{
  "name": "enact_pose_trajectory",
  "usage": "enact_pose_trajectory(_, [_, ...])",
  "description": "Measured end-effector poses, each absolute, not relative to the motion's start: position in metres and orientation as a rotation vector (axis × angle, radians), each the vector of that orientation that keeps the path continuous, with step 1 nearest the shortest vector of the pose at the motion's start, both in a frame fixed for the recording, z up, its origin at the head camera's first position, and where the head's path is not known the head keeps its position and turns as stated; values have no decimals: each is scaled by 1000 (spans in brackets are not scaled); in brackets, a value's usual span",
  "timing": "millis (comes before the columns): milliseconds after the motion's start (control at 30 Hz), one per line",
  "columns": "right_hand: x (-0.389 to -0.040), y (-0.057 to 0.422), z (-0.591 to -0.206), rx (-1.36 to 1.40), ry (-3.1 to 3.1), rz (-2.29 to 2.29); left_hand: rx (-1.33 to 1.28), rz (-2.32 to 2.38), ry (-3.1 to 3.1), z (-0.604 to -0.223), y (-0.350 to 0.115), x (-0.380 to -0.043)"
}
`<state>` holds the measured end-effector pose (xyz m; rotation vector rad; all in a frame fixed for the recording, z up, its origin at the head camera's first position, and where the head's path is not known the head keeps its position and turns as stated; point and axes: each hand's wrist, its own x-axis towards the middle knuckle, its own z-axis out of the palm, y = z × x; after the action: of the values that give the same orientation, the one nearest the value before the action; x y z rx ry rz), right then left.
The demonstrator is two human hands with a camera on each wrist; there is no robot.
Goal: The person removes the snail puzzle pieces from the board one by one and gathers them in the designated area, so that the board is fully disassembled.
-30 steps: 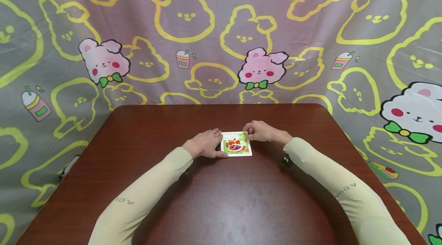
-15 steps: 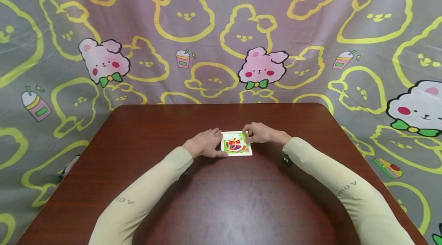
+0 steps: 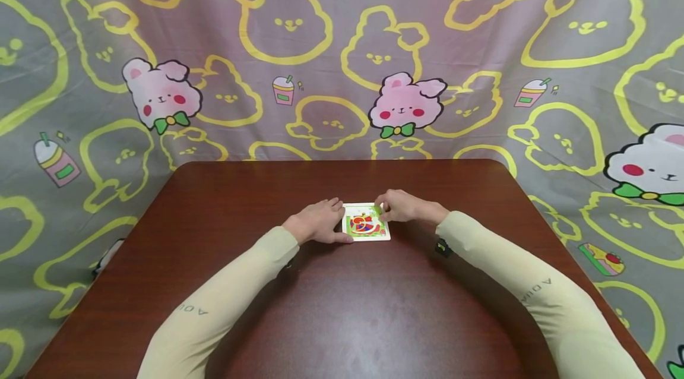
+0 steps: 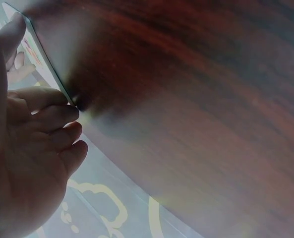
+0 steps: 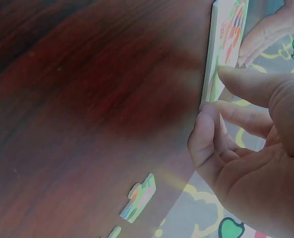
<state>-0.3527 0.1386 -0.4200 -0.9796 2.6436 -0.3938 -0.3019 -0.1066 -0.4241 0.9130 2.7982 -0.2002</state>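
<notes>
A white-bordered jigsaw puzzle board [image 3: 369, 240] lies flat mid-table, with a red, blue and green picture. My left hand [image 3: 319, 221] spans its left edge: the thumb rests at the near corner, and the relaxed fingers touch the far one. At the upper right corner, my right hand [image 3: 406, 205] has its thumb and index finger close together on a green-printed part, apparently a puzzle piece [image 5: 213, 90]. The hand largely covers that part. Below the right hand in the right wrist view, a loose puzzle piece [image 5: 141, 198] lies on the table.
The brown wooden table [image 3: 342, 308] ends at a patterned curtain [image 3: 331, 40] behind and at both sides. Part of another loose piece [image 5: 115, 232] shows at the bottom of the right wrist view. A dark wrist device [image 3: 443, 247] sits under the right sleeve.
My right fingertips have shifted slightly on the board's upper right corner. The left hand and the board stay where they were. The curtain at the right has swayed a little.
</notes>
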Motion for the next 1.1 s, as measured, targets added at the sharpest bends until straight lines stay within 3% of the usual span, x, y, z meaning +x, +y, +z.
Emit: enact_pose_trajectory(1100, [-349,130,-410,-1021,2664,-329,884,-174,2794,-422,-106,-301])
